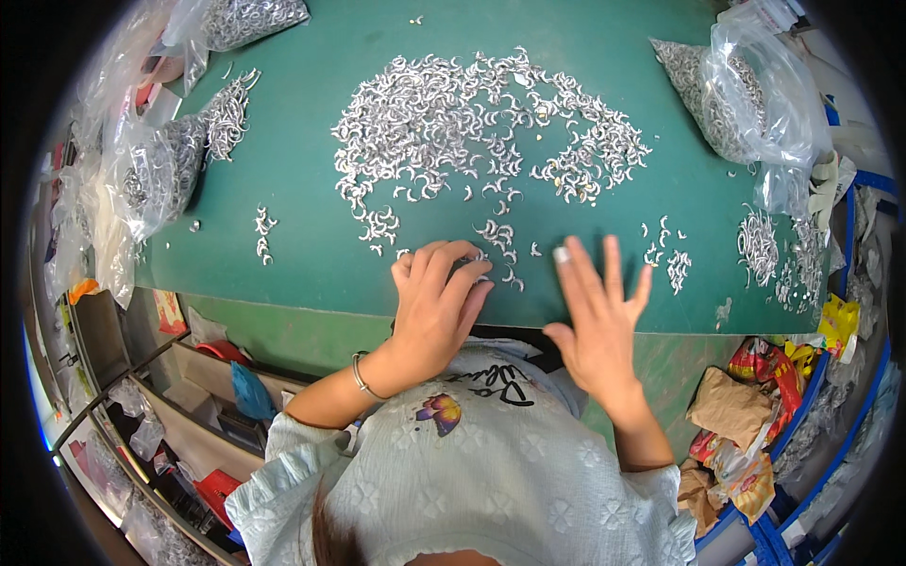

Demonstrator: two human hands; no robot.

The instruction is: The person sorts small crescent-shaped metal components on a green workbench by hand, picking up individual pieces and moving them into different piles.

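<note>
A large loose pile of small silvery crescent-shaped metal pieces [406,123] lies spread over the green tabletop [311,57]. My left hand [439,302] is curled at the near edge of the table, with a few of these crescents showing at its fingertips; how many are inside is hidden. Beside it trails a thin line of crescents [495,234] leading up to the pile. My right hand [601,325] is stretched out palm down with fingers spread, holding nothing. Just right of its fingertips sits a small cluster of crescents [678,270].
Clear plastic bags full of metal pieces stand at the left [160,174] and right [731,99], with another bag [250,19] at the far left. Sorted heaps [758,247] lie near the right edge. Shelving [208,377] and crumpled packaging [736,406] flank me below the table.
</note>
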